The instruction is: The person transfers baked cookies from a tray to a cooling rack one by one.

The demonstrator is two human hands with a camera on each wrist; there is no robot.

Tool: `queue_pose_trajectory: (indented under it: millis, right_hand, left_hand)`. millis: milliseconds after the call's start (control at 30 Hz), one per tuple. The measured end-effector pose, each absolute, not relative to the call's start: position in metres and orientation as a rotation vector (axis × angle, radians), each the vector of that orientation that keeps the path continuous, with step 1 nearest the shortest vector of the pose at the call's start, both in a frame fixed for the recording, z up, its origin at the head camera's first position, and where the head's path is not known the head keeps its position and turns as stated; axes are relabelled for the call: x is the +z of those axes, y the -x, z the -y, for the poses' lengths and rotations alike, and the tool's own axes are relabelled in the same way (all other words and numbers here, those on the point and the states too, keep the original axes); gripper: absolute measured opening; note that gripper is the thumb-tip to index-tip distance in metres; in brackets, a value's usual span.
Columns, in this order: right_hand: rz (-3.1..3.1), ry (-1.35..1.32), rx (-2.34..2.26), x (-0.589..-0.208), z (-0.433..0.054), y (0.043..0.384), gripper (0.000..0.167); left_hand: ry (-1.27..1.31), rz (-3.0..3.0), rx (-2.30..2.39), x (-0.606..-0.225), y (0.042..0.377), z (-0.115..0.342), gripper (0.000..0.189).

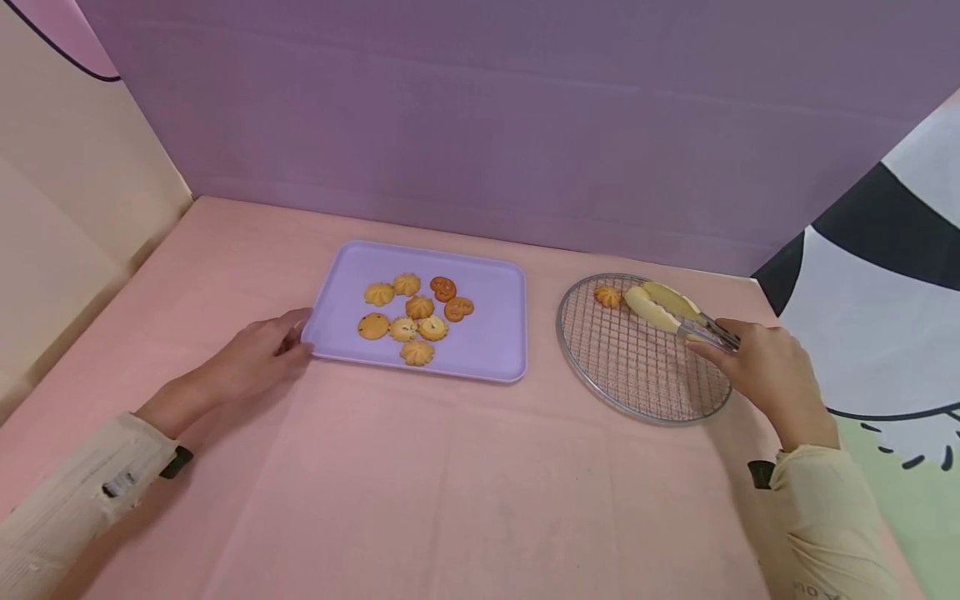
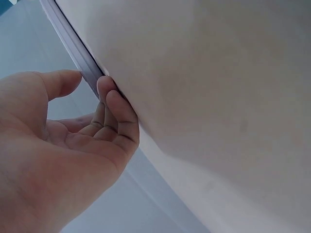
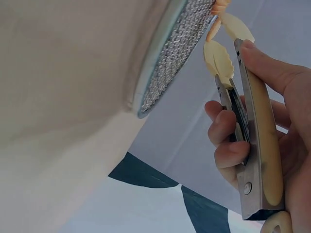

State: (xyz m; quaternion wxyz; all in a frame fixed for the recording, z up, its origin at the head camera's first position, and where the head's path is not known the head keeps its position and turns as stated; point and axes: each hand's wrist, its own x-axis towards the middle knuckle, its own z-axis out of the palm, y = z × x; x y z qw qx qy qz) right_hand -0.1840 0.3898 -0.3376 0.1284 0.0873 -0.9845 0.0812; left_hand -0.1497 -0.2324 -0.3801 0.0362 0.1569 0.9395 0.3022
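My left hand [image 1: 258, 354] pinches the left edge of a lilac tray [image 1: 491, 333] near its front corner; in the left wrist view the thumb and curled fingers meet at its rim [image 2: 80, 51]. Several cookies lie on the tray, among them a round flat one [image 1: 372, 326] and two pretzel-shaped ones, one of them a darker pretzel [image 1: 443, 288]. With my right hand [image 1: 772, 367] I grip tongs [image 1: 652, 307] with cream tips, held over a round wire rack [image 1: 622, 358]. The tips stand apart beside a ridged golden cookie [image 1: 607, 296] at the rack's far side.
The pink tabletop [image 1: 450, 483] spreads in front of the tray and rack, with a strip of it between them. A purple panel [image 1: 465, 125] rises behind, a pale wall [image 1: 75, 175] stands at left, and a printed panel [image 1: 885, 308] at right.
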Motion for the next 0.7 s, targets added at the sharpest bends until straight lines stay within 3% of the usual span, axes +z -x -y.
queue_pose_trajectory:
  millis: [700]
  right_hand:
    - [2.936,-0.196,0.246,-0.3436,-0.3938,0.1869,0.062]
  left_hand:
    - [-0.466,-2.883,0.921,-0.3807,0.1494,0.2329,0.057]
